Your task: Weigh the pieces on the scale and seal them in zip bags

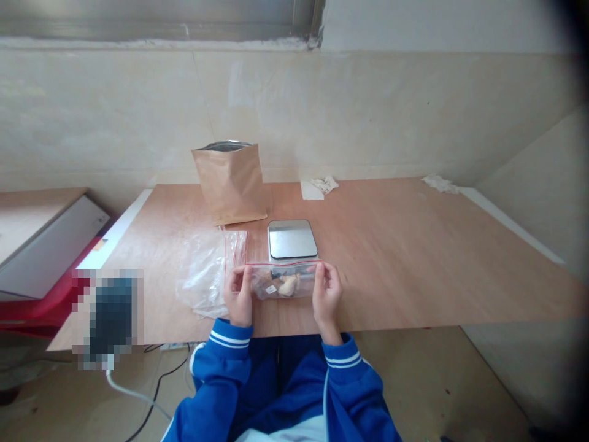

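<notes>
Here, pinching a clear zip bag (283, 279) by both ends of its red seal (283, 264), with left hand (238, 294) and right hand (327, 294) set apart, clamped on the thin film. Displaying lumpy, pale and dark pieces (288, 286) inside, near the front edge of a smooth wooden table (391, 258). Facing a flat, metal-topped scale (293, 239) just beyond. Working beside filmy, rumpled plastic bags (202, 276) and before a stiff brown paper pouch (232, 184), gaping at its silvery mouth.

On my feed, clock from bag ctr: 1 L hand (239, 296), 1 R hand (327, 294), 1 filled zip bag (288, 286), 1 scale (293, 240) @ 12, 1 brn pouch (232, 184) @ 11; clear bags (205, 276) @ 9, qty unclear.
</notes>
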`<action>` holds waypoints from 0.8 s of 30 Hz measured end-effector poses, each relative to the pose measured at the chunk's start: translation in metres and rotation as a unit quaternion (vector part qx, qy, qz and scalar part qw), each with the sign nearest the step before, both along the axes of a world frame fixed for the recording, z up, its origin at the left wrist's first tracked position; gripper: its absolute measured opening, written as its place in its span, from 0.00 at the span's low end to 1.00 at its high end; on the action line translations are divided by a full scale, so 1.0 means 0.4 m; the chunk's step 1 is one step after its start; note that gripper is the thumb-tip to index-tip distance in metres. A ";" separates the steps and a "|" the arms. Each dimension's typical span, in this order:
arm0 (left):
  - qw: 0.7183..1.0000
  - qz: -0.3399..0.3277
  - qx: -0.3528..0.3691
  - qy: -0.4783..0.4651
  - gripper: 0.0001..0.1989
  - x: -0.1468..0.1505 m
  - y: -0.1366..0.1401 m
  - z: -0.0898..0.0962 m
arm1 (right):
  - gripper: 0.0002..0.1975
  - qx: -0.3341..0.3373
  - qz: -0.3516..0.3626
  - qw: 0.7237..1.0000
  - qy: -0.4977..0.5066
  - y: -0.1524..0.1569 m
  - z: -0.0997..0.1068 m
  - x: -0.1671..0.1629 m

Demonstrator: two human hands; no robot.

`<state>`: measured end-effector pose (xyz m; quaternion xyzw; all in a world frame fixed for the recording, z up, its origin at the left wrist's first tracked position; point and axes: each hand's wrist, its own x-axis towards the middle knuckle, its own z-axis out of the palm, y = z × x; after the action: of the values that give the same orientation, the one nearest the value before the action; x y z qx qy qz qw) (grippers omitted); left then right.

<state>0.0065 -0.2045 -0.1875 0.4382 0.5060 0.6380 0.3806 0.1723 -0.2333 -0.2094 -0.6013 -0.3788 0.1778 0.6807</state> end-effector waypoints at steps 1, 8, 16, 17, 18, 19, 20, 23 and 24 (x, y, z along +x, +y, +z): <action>1.000 0.000 0.000 0.001 0.16 0.000 0.000 0.000 | 0.14 0.000 0.000 1.000 0.003 0.000 0.000 0.000; 1.000 0.001 0.007 0.020 0.17 0.001 0.002 -0.001 | 0.13 0.011 0.003 1.000 -0.002 0.001 0.006 -0.001; 0.999 -0.001 0.013 0.032 0.16 -0.001 0.004 -0.016 | 0.15 0.002 -0.013 0.999 -0.033 -0.004 0.019 0.003; 1.000 -0.004 0.011 0.026 0.16 -0.001 0.003 -0.015 | 0.15 0.002 -0.014 0.999 -0.035 -0.005 0.019 0.003; 1.000 -0.007 0.007 0.018 0.16 -0.001 0.002 -0.013 | 0.15 0.003 -0.012 0.999 -0.034 -0.006 0.019 0.003; 1.000 -0.010 0.002 0.008 0.16 -0.001 0.001 -0.010 | 0.14 0.002 -0.008 1.000 -0.030 -0.006 0.018 0.003; 1.000 -0.013 -0.001 -0.001 0.16 0.000 0.000 -0.007 | 0.15 0.002 -0.001 1.000 -0.023 -0.006 0.017 0.003; 1.000 -0.025 -0.001 -0.018 0.16 0.001 -0.004 -0.002 | 0.16 0.000 0.019 1.000 0.001 -0.005 0.013 0.001; 0.999 -0.032 0.002 -0.022 0.15 0.002 -0.005 -0.001 | 0.17 0.000 0.023 1.000 0.007 -0.004 0.012 0.000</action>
<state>0.0072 -0.2063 -0.1881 0.4407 0.4824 0.6358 0.4109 0.1724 -0.2351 -0.2044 -0.5913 -0.3878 0.1969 0.6791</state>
